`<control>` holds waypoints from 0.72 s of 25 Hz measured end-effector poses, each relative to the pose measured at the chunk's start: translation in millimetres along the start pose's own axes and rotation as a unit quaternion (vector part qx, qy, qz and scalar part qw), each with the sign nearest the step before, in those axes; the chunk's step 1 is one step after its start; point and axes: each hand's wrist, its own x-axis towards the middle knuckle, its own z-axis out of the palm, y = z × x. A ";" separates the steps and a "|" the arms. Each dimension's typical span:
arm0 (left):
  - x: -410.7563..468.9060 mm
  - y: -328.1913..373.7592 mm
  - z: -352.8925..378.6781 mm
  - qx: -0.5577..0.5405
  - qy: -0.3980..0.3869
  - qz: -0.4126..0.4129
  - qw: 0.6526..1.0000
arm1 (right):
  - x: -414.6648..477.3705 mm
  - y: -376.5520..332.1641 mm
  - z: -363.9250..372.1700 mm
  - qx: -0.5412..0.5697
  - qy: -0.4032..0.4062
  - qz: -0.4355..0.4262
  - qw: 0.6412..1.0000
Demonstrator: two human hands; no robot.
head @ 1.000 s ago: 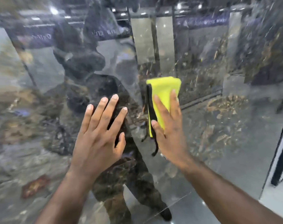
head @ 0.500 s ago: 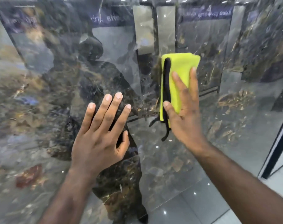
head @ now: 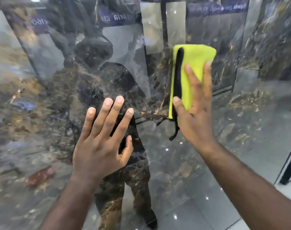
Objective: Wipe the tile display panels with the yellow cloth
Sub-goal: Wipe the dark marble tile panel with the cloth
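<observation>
The left hand (head: 101,146) lies flat on the tile display panel (head: 241,146), fingers straight and spread, probably to brace the body against the wiping pressure; it holds nothing. The right hand (head: 196,110) presses the folded yellow cloth (head: 191,63) onto the panel under straight, slightly parted fingers, with the thumb laid near the cloth's black-trimmed edge. The cloth lies beneath the fingers and projects beyond the fingertips, which should spread pressure evenly
</observation>
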 end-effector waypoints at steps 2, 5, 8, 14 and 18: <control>-0.2 -2.6 -3.0 -0.010 -0.007 0.005 1.000 | -31.3 -3.8 10.9 0.026 0.064 0.138 0.988; -3.1 -9.4 -13.2 -0.020 -0.017 0.018 0.999 | -80.9 -47.6 40.7 0.020 0.012 0.128 0.992; -18.5 -31.5 -29.2 -0.015 -0.034 0.028 0.999 | -40.7 -76.9 43.0 -0.043 -0.064 -0.112 0.991; -73.6 -102.1 -63.3 0.000 -0.026 -0.009 1.000 | -94.7 -125.6 89.5 0.021 0.069 0.159 0.985; -100.2 -144.4 -77.6 0.005 -0.008 -0.010 1.000 | -94.5 -170.6 108.4 -0.030 -0.047 -0.091 0.994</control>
